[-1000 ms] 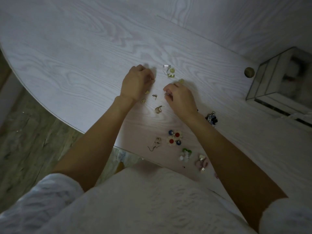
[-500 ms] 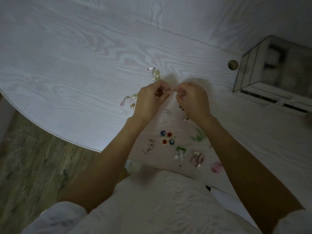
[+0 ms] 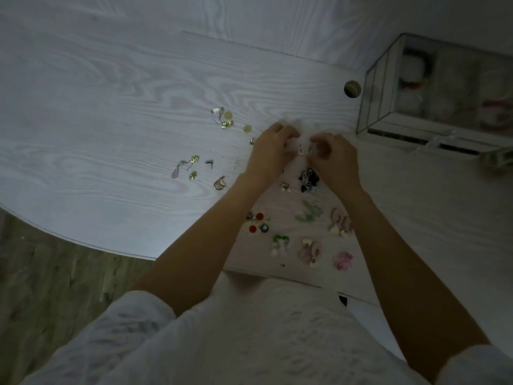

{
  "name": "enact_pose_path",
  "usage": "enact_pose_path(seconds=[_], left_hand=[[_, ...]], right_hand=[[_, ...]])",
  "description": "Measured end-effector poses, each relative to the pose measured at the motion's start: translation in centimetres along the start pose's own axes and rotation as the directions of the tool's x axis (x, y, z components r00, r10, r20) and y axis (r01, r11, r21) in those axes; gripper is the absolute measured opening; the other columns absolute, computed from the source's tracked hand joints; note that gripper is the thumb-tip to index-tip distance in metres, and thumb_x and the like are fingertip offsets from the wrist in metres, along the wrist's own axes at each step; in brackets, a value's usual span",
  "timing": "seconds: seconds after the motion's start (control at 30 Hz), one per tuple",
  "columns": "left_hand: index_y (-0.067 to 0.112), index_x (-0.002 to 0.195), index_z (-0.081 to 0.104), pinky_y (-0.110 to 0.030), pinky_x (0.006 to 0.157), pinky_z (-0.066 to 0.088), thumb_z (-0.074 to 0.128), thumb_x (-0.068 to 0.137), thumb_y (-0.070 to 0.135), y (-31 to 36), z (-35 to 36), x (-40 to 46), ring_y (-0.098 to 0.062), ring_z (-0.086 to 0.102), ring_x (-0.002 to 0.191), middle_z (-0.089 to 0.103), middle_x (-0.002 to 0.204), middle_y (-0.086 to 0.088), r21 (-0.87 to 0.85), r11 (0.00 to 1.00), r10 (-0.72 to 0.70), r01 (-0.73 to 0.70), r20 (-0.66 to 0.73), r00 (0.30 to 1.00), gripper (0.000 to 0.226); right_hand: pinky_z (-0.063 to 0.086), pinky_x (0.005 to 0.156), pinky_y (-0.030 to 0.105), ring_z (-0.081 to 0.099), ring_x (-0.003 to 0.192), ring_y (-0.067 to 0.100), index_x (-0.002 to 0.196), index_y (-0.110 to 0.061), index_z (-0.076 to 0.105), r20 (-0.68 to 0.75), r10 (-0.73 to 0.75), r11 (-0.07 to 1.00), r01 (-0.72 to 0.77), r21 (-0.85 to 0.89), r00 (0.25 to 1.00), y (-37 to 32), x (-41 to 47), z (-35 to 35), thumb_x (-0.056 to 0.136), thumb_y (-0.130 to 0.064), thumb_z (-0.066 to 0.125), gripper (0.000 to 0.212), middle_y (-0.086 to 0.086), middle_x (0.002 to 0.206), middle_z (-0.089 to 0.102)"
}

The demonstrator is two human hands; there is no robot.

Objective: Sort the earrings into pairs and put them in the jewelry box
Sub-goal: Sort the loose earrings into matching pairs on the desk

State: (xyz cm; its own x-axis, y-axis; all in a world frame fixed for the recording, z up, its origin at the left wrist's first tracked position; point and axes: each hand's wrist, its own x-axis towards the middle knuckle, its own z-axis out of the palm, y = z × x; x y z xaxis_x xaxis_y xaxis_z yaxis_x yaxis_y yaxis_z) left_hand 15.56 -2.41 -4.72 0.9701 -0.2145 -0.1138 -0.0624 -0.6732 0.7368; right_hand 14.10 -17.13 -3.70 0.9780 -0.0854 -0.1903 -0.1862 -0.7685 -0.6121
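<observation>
We pinch tiny pale metal earrings [image 3: 301,150] between both grips, left hand [image 3: 270,154] and right hand [image 3: 334,159]: feather-light, slippery (hold by the posts).

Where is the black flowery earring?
In the head view, the black flowery earring lies on the table just below the right hand, above the green earrings.
</observation>
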Motion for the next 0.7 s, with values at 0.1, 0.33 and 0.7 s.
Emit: enact_pose_path(seconds=[0.1,0.33,0.7], left_hand=[[0.009,0.105,0.064,-0.022,0.073,0.039,0.067,0.079,0.01,-0.5,-0.3,0.1,-0.019,0.058,0.087,0.062,0.102,-0.01,0.04,0.998,-0.049,0.048,0.018,0.999,0.027],[0.01,0.096,0.07,-0.033,0.077,0.047,0.06,0.084,0.012,0.7,0.5,0.7,-0.027,0.061,0.085,0.067,0.093,-0.013,0.074,0.997,-0.005,0.002,0.041,0.999,0.016],[0.018,0.094,0.069,-0.019,0.064,0.043,0.055,0.086,0.017,-1.8,-6.6,-4.4,-0.007,0.058,0.073,0.068,0.085,0.001,0.105,0.984,0.163,-0.142,-0.241,0.957,0.016]], right_hand=[[0.048,0.08,0.028,0.06,0.088,0.025,0.104,-0.007,0.066,0.002,-0.018,1.0,0.018,0.015,1.0,0.1,0.1,0.0,0.079,-0.001,0.064,0.026,0.018,0.097,0.065],[0.047,0.078,0.023,0.061,0.083,0.015,0.096,-0.007,0.069,-0.032,-0.033,0.999,0.034,0.016,0.999,-0.7,0.4,0.4,0.079,-0.002,0.064,0.019,0.011,0.094,0.07],[0.03,0.077,0.019,0.051,0.098,0.028,0.1,-0.008,0.066,0.02,-0.389,0.911,0.388,-0.141,0.921,-4.5,-1.2,0.1,0.084,-0.004,0.055,0.02,0.011,0.096,0.063]])
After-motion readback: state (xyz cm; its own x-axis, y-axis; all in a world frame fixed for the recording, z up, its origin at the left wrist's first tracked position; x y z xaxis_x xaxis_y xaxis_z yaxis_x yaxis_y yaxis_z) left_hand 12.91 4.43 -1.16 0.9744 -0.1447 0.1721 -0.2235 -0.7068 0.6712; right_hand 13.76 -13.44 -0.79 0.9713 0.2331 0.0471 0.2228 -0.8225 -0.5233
